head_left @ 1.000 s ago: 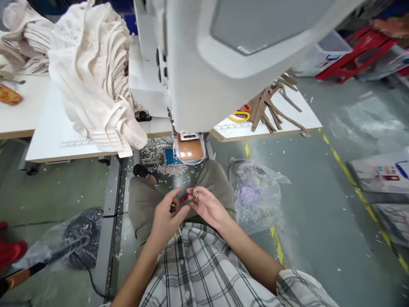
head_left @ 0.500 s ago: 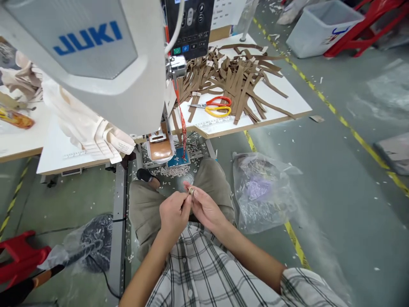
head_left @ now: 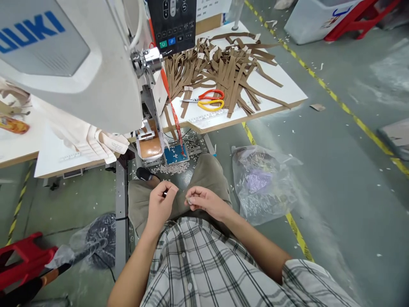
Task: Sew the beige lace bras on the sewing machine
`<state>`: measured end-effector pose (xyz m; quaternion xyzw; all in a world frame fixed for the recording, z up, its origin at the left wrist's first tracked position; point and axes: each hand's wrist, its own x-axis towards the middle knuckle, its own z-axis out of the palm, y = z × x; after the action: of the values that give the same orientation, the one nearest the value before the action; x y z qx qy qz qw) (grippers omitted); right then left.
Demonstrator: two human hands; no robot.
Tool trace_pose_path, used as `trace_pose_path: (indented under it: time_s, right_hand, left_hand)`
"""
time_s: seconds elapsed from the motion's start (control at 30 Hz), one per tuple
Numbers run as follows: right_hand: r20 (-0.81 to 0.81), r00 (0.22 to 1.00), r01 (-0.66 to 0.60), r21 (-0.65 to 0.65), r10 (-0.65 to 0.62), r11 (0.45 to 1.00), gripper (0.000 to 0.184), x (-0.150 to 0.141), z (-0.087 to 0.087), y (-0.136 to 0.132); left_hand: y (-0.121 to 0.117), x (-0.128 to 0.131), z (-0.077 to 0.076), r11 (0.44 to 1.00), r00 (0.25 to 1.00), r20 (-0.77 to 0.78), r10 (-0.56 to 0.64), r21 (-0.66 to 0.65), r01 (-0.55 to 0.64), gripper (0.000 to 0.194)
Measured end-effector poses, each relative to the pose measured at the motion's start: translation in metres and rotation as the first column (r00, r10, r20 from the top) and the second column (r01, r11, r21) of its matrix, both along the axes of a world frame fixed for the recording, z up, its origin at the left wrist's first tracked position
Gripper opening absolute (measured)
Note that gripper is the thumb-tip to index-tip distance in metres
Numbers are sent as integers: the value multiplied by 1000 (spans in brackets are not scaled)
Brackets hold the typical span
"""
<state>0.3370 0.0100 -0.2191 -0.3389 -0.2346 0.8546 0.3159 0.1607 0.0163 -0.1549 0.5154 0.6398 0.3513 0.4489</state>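
Note:
Over my lap, my right hand (head_left: 204, 200) pinches a small round metallic bobbin (head_left: 188, 201) between thumb and fingers. My left hand (head_left: 161, 200) is closed, thumb against the curled fingers, a short gap to the left of the bobbin. A small dark bit shows inside the left fingers, too little to name. Above and to the left of my hands stands the white sewing machine (head_left: 86, 102), with its tan-covered arm end (head_left: 150, 147) just beyond my left hand.
On the white table (head_left: 284, 96) lie brown fabric strips (head_left: 223, 76) and red-and-yellow scissors (head_left: 211, 100). Pale fabric pieces (head_left: 102, 143) hang over the left table edge. A clear plastic bag (head_left: 260, 183) lies on the floor to the right. A red cord (head_left: 175, 119) hangs beside the machine.
My hands were together at the bobbin and are now apart. The left one has moved left and up, while the bobbin stays in my right fingers. The view has shifted slightly.

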Motion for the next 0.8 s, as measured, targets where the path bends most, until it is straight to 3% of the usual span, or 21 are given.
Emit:
trace_pose_path:
  time_s: [0.23,0.37,0.47,0.53,0.63,0.7,0.8]
  right_hand:
    - [-7,945,-322,149,327,935,23,3,0,-9]
    - [-127,872,-451,165,473,877,26,4,-1,-15]
    - [-278,831,-460,140,481,877,28,6,-6,-19]
    - [-384,836,-376,115,390,919,28,7,-8,-20]
    - [-407,909,-74,40,84,996,24,3,-8,-17]
    - [-297,949,122,24,-109,992,23,-5,-6,-13]
    - [-48,959,284,129,-280,950,21,-23,-7,-6]
  left_hand:
    - [10,-2,-8,994,978,176,110,10,-113,19]
    - [19,-2,-20,973,910,350,223,-30,-227,17]
    - [24,-2,-30,964,858,439,266,-113,-241,18]
    - [25,-3,-36,960,829,486,275,-193,-204,17]
    - [21,-6,-42,936,756,579,304,-329,-125,25]
    - [15,-7,-44,917,707,619,342,-384,-107,32]
    - [3,0,-42,898,600,682,418,-412,-157,34]
